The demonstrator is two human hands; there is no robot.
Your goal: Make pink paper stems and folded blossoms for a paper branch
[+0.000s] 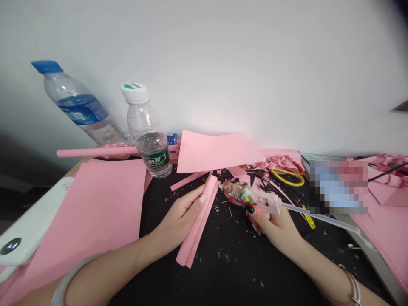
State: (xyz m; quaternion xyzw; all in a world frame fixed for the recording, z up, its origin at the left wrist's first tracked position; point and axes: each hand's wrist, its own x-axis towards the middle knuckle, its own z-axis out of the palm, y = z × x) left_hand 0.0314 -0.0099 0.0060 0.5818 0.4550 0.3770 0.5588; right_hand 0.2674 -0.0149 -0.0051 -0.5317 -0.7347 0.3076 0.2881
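Two hands, two jobs on our bench. Our left hand (180,217) is curled fairly closed around a folded pink paper tube (195,229), which lies mid-tabletop toward the front edge. Our right hand (273,229) is closed around a pink hot glue gun (265,204). Its crusty nozzle (237,192), caked in red and green gunk, sits just beside the top of the tube, and a clear glue stick (321,219) pokes out the back.

We'd say the biggest risk is a burn: if that tube slips, the nozzle is close enough to catch our left fingers, assuming the gun is hot. Bits of crust could also smear the clean pink paper, and paper scraps across the black tabletop (232,263) could stick to any wet glue. Toward the back edge, a white-capped water bottle (148,131) stands upright beside a tilted blue-capped bottle (79,106). One careless elbow could knock them over, and any leak would soak the pink sheet (216,152) and paper roses (277,163).
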